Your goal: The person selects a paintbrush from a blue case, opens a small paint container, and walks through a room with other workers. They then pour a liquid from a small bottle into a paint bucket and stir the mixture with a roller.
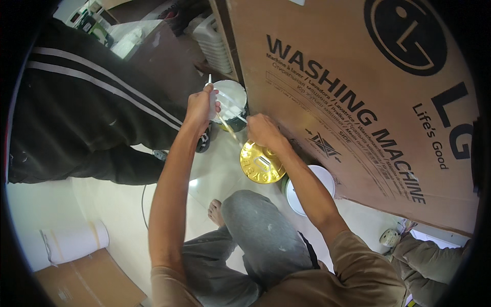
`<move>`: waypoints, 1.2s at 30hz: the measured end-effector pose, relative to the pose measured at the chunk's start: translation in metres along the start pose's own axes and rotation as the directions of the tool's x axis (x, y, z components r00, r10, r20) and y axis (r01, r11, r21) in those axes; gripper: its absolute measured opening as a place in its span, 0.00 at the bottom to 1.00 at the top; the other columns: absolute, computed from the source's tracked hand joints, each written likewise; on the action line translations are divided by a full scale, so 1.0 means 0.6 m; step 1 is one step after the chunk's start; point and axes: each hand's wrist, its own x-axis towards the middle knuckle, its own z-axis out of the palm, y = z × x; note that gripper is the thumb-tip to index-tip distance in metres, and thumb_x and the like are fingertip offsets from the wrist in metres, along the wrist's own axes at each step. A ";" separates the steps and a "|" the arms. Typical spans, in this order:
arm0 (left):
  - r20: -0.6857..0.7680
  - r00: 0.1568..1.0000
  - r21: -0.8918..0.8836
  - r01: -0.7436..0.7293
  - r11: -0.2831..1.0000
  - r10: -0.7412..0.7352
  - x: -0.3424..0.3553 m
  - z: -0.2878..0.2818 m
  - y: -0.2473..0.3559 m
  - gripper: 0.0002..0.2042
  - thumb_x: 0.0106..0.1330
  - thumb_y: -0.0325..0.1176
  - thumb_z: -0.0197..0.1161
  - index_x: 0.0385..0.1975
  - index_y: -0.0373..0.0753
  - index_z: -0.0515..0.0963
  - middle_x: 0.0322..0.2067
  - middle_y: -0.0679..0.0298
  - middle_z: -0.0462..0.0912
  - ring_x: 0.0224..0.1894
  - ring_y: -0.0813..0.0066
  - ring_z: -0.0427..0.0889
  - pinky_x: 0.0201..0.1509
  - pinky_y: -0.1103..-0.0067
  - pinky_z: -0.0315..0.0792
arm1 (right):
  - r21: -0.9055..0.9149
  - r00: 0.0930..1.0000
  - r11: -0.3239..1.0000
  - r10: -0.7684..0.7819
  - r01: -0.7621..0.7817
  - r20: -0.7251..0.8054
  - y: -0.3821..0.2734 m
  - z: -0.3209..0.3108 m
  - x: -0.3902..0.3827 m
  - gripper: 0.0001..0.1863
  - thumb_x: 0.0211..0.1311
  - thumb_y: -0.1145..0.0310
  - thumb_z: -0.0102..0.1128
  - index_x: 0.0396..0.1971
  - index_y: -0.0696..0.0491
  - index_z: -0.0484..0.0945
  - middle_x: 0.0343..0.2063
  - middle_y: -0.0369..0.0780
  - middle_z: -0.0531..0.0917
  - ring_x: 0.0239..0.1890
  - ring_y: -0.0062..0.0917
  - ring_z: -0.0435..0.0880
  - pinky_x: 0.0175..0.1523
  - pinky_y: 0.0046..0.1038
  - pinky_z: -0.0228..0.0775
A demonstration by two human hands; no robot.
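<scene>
My left hand (202,107) is closed around a white object with a pointed nozzle (209,80), above a tub with a white top (231,96). A pale, thin strip (228,128) slants down below that hand. My right hand (262,130) is closed on a thin white stick (240,117) at the tub's right side. Just beneath my right hand is a shiny gold can top (258,169), partly hidden by it. A round white lid on a container (304,189) is behind my right forearm.
A large cardboard box (332,87) stands at the right. Another person's striped dark trousers (92,123) fill the left. A plastic jerrycan (209,41) is behind. A white roll (76,240), flat cardboard (87,281), a cable (144,204) and khaki fabric (424,261) are lower down.
</scene>
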 end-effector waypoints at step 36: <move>0.151 0.971 -0.083 0.202 0.976 -0.188 -0.060 0.007 0.238 0.33 0.79 0.52 0.39 0.75 0.35 0.54 0.68 0.55 0.67 0.71 0.59 0.63 0.77 0.59 0.55 | 0.225 0.918 0.930 0.337 -0.290 -0.210 -0.313 -0.215 -0.230 0.10 0.46 0.66 0.67 0.30 0.54 0.88 0.33 0.46 0.87 0.44 0.40 0.86 0.48 0.41 0.80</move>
